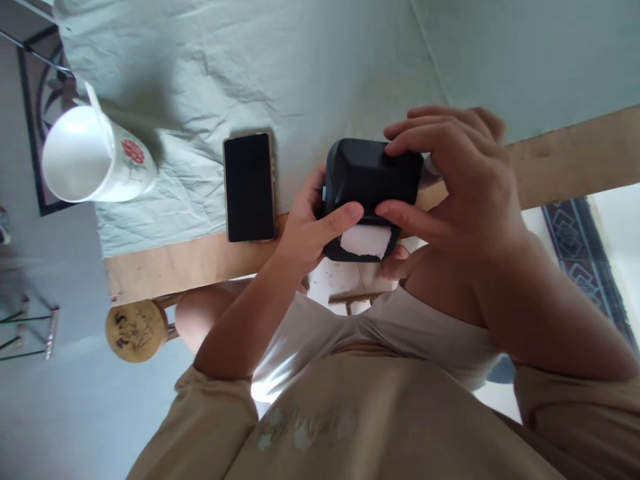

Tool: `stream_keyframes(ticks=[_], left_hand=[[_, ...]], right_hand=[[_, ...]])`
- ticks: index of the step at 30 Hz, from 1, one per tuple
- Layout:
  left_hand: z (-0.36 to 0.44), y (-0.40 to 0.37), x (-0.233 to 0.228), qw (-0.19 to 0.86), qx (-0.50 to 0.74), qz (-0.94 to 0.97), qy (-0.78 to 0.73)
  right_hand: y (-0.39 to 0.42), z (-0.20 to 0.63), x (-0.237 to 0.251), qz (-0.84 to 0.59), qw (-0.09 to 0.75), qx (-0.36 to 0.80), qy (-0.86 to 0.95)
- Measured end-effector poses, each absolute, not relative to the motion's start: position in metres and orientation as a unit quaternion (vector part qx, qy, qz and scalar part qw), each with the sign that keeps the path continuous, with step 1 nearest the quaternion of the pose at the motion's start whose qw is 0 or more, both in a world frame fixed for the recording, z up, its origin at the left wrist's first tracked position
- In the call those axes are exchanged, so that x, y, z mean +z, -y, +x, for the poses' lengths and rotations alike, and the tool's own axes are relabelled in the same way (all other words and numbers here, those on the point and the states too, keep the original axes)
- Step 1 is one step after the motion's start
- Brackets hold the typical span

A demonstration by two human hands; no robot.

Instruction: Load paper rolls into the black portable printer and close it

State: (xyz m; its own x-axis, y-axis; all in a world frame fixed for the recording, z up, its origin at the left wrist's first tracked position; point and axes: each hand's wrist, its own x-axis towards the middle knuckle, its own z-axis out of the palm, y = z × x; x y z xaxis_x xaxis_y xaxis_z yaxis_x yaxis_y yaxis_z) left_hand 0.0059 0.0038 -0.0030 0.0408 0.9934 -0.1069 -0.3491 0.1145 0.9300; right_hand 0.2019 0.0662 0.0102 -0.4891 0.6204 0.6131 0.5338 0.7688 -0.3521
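Note:
A small black receipt printer (373,177) is held up at the table's front edge, a torn strip of white paper (366,240) showing at its near end. My left hand (320,223) is wrapped round its left side, with the thumb across the front. Thumb and fingertips of my right hand (460,180) press on the printer's cover from the right, and the hand is closed on it. A pale object partly shows behind the right fingers; I cannot make it out. Left of the printer, a phone (249,187) lies face up with a dark screen.
A white mug (135,167) with a red flower stands near the table's left edge. Pale green cloth (310,73) covers the table, leaving a bare wooden strip (565,153) along the front. Below are a round stool (136,331) and my legs.

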Motion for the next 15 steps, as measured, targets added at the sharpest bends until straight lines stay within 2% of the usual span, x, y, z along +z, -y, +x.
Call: stream_keyframes(ticks=[9, 15], left_hand=[[0.016, -0.005, -0.001, 0.601, 0.592, 0.333, -0.421], [0.023, -0.005, -0.003, 0.574, 0.613, 0.34, -0.425]], right_hand=[[-0.06, 0.194, 0.01, -0.399, 0.322, 0.122, 0.85], [-0.056, 0.197, 0.011, -0.387, 0.342, 0.064, 0.854]])
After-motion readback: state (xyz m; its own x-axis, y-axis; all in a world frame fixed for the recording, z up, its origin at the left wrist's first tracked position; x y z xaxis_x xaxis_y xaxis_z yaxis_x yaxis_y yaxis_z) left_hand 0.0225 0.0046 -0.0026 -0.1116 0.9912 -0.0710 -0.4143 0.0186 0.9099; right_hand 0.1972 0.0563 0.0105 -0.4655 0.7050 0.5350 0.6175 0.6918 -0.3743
